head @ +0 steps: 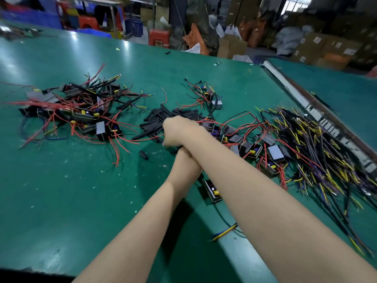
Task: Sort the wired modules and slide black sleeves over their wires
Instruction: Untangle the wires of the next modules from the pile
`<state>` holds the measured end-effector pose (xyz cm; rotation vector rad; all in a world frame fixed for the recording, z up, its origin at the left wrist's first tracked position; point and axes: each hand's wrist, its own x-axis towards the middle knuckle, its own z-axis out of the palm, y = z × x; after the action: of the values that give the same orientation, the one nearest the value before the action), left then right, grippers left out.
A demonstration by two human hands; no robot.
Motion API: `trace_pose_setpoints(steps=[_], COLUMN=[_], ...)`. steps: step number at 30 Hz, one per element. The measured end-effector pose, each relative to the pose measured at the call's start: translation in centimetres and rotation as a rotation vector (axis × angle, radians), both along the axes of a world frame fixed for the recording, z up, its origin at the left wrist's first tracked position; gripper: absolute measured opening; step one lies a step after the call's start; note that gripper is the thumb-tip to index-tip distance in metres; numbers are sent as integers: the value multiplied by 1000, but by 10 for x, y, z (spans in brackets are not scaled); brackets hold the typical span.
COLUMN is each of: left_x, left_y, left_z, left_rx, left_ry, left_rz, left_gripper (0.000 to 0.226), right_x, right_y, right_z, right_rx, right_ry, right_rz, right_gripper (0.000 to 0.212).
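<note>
My right hand [177, 130] reaches across my left arm to the heap of black sleeves [163, 117] in the middle of the green table [81, 190]. Its fingers curl down around a black sleeve. My left hand [186, 163] lies just under the right wrist, partly hidden, its fingers curled round a dark wire end that meets the right hand. One module [213, 190] lies beside my left wrist. A tangle of wired modules with red leads [81, 111] sits at the left, and a row of modules [255, 146] at the right.
A thick pile of black, yellow and purple wires [318, 156] covers the table's right side, beside a metal rail [302, 99]. A small module cluster [210, 97] lies farther back. One loose sleeve [143, 154] and a yellow-blue wire tip [224, 232] lie near me. Boxes and stools stand beyond the table.
</note>
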<state>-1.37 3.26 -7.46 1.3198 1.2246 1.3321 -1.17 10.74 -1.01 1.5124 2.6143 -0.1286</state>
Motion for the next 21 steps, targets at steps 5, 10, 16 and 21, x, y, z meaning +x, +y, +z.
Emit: trace_pose_setpoints(steps=[5,10,16,21], left_x=[-1,4,6,7], left_y=[2,4,1,2], left_z=[7,7,9,7], left_rx=[-25,-4,-38,-20], left_ry=[-107,-89,-213,-239], left_rz=[-38,-45,4,-5], left_gripper=[20,17,22,8], right_x=[-8,-5,20,69], right_y=[-3,-8,-6,-14], right_z=[-7,-5,28,71], right_rx=[18,-27,-18,7], right_ry=[-15,-62,123,660], right_rz=[-56,-87,-126,-43], right_gripper=[19,16,14,13])
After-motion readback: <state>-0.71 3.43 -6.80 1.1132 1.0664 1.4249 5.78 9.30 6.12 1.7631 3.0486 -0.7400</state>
